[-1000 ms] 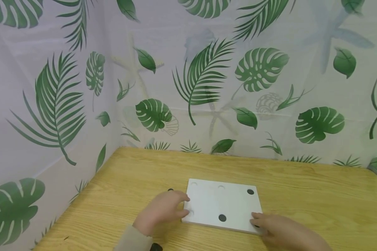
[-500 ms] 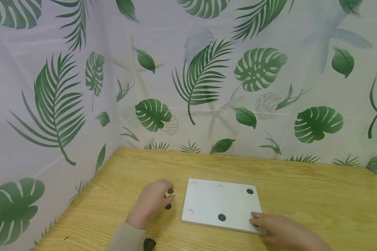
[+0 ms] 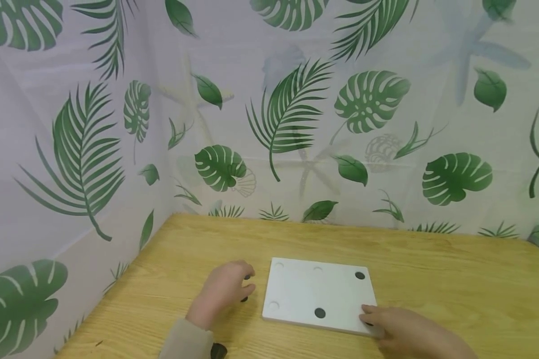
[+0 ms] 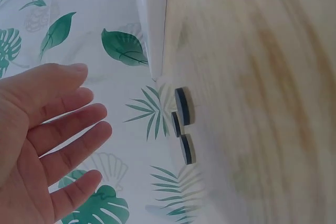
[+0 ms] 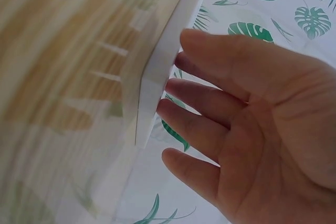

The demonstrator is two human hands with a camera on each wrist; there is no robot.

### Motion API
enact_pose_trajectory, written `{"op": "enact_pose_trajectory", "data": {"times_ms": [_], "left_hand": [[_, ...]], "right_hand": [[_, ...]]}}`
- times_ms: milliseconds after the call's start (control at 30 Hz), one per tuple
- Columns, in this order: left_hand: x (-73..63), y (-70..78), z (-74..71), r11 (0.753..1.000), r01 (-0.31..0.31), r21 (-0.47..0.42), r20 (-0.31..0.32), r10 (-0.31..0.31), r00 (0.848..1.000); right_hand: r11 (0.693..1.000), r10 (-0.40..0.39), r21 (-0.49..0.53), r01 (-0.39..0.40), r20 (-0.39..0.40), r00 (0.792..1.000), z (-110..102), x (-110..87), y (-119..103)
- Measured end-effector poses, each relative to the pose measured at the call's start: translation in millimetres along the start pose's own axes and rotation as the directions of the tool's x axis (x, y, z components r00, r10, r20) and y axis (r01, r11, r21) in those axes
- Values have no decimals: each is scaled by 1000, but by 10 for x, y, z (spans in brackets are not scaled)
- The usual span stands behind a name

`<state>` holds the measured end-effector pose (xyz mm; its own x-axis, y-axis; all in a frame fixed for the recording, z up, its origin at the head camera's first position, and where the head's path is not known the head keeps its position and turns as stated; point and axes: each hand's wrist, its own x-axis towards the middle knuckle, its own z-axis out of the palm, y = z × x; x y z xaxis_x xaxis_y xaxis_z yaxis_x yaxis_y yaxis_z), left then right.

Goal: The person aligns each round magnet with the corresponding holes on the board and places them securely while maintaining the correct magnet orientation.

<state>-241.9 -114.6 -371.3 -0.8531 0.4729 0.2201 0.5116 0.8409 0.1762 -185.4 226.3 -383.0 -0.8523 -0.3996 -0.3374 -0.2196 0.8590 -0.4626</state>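
A white rectangular board (image 3: 314,291) lies flat on the table, with shallow round recesses showing at its left side and back middle. Black discs (image 3: 320,313) sit at its front middle, back right and front right, the last mostly covered by my right hand (image 3: 402,326). That hand's fingertips touch the board's right front corner; the right wrist view shows them against the board's edge (image 5: 170,51). Left of the board, my left hand (image 3: 222,286) hovers with fingers apart and slightly bent, holding nothing. Three loose black discs (image 4: 182,106) lie by it, partly hidden in the head view.
The wooden table (image 3: 453,279) runs back to a white curtain (image 3: 296,184) printed with green leaves, which also closes off the left side. A black object (image 3: 218,350) shows beside the left sleeve (image 3: 187,341).
My left hand has left the board's left edge and moved left to the loose discs, then slightly right. My right hand stays at the board's corner. The head view has shifted a little.
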Motion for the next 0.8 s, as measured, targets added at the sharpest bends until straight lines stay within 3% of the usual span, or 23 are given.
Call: {"op": "enact_pose_trajectory", "data": {"times_ms": [333,567,800], "left_hand": [[84,-47,22,996,-37,77,96,29,995],[132,-37,13,992,-44,118,216,18,976],[164,-41,65,984,-64,164,265,18,964]], "right_hand": [[998,-48,-34,48,-5,999,13,-3,44],[999,-38,-8,38,0,999,3,-4,48],[997,-41,-70,41,1,999,2,14,20]]}}
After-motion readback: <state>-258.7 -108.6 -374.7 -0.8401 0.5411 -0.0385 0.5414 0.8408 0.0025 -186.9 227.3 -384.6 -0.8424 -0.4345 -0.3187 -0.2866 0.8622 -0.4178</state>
